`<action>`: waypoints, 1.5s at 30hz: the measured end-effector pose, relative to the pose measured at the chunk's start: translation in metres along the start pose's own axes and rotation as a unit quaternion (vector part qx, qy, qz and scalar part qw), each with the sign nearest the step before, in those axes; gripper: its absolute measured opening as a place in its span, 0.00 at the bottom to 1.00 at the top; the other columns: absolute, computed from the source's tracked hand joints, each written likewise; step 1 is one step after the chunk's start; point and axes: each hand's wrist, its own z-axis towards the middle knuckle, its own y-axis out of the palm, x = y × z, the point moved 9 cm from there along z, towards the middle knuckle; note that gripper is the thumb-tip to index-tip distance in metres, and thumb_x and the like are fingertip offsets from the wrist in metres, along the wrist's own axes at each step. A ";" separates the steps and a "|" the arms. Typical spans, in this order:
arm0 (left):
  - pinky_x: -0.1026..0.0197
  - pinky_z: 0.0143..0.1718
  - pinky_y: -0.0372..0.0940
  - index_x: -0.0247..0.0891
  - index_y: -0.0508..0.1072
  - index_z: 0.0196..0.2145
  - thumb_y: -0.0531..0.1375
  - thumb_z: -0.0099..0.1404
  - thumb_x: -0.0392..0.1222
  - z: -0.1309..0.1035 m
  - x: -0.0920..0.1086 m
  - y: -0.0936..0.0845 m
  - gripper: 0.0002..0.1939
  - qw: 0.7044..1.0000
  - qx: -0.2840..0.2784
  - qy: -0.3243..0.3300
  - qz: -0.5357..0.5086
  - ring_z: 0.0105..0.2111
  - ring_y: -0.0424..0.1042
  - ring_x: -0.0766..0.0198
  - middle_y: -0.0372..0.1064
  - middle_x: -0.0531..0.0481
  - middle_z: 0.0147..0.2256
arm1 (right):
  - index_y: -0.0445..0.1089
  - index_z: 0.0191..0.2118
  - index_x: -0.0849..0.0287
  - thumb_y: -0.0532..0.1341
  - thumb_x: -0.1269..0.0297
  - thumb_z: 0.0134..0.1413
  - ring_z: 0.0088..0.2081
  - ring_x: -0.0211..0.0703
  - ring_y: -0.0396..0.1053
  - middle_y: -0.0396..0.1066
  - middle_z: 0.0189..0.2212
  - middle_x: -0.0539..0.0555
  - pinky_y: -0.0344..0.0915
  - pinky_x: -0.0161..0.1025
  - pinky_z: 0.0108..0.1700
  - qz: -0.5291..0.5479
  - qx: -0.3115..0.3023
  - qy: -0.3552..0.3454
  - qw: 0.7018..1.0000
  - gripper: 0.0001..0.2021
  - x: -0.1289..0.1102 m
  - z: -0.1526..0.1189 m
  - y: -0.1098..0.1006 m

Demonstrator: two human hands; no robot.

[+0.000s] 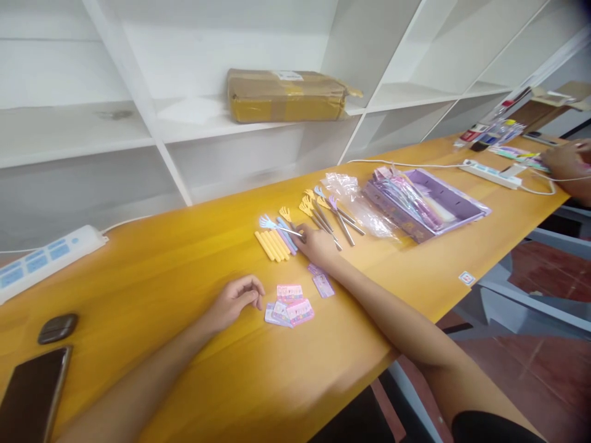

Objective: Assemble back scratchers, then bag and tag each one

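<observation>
My right hand (316, 245) is closed on the metal rod of a back scratcher with a light-blue hand-shaped head (266, 223), which points left. Under and beside it lies a row of yellow handle tubes (272, 246), along with blue and purple tubes (287, 236). Just beyond the hand, several more back scratchers (339, 215) with yellow, blue and purple heads are spread out. My left hand (237, 300) rests on the table, fingers loosely curled and nothing visible in them. Close by are small pink and purple printed cards (290, 307); another purple card (322, 284) lies near my right wrist.
A purple tray (462, 200) holds plastic-wrapped items, with clear bags (355, 203) beside it. Power strips (50, 255), a phone (34, 394) and a dark case (58, 328) lie on the table. Bottles (484, 134) and another person's hand (566, 161) are far right. A taped carton (289, 96) sits on the shelf.
</observation>
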 end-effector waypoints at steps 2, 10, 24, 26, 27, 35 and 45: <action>0.59 0.38 0.61 0.37 0.74 0.38 0.58 0.71 0.41 0.000 0.000 0.000 0.06 1.000 0.000 0.003 0.002 0.32 0.70 0.60 0.75 0.48 0.31 | 0.74 0.51 0.55 0.59 0.48 0.67 0.35 0.49 0.75 0.79 0.33 0.55 0.57 0.38 0.35 0.000 0.000 0.008 1.000 0.18 0.002 0.000 0.000; 0.60 0.37 0.63 0.37 0.71 0.44 0.58 0.74 0.50 0.000 0.004 0.002 0.12 1.000 0.016 0.011 0.008 0.30 0.70 0.62 0.73 0.51 0.29 | 0.72 0.38 0.59 0.56 0.49 0.68 0.28 0.41 0.66 0.72 0.26 0.53 0.56 0.36 0.31 0.126 0.040 0.033 0.991 0.18 -0.006 -0.014 -0.032; 0.63 0.28 0.56 0.38 0.67 0.29 0.58 0.70 0.64 -0.005 -0.016 -0.025 0.26 0.985 0.171 -0.037 -0.001 0.25 0.58 0.68 0.60 0.55 0.25 | 0.70 0.37 0.59 0.53 0.60 0.72 0.29 0.39 0.66 0.70 0.27 0.52 0.61 0.36 0.36 0.345 -0.083 -0.352 0.866 0.13 -0.117 -0.123 -0.013; 0.62 0.32 0.59 0.37 0.68 0.29 0.56 0.73 0.62 -0.005 -0.011 -0.021 0.26 0.988 0.148 -0.023 0.017 0.27 0.61 0.66 0.63 0.53 0.27 | 0.69 0.36 0.59 0.49 0.57 0.75 0.35 0.42 0.67 0.70 0.31 0.55 0.63 0.39 0.40 0.357 -0.011 -0.318 0.878 0.18 -0.101 -0.108 -0.028; 0.61 0.34 0.59 0.37 0.69 0.30 0.54 0.75 0.61 -0.005 -0.008 -0.017 0.25 0.991 0.131 -0.016 0.024 0.29 0.62 0.66 0.64 0.52 0.28 | 0.70 0.36 0.59 0.48 0.56 0.76 0.38 0.44 0.67 0.70 0.33 0.57 0.63 0.42 0.44 0.363 0.031 -0.286 0.887 0.20 -0.090 -0.100 -0.034; 0.60 0.36 0.60 0.38 0.66 0.47 0.52 0.77 0.56 -0.002 -0.002 -0.005 0.17 0.997 0.081 -0.010 -0.002 0.30 0.65 0.65 0.62 0.55 0.30 | 0.71 0.36 0.59 0.56 0.44 0.71 0.26 0.36 0.55 0.60 0.25 0.48 0.55 0.37 0.33 0.560 0.021 -0.065 0.826 0.22 -0.039 -0.062 -0.018; 0.61 0.31 0.55 0.40 0.70 0.48 0.45 0.80 0.56 -0.008 0.003 0.013 0.21 0.985 0.010 -0.045 0.163 0.27 0.58 0.67 0.60 0.55 0.29 | 0.69 0.34 0.60 0.56 0.41 0.68 0.19 0.32 0.51 0.58 0.19 0.46 0.43 0.34 0.23 0.718 -0.116 -0.021 0.686 0.25 -0.059 -0.072 0.004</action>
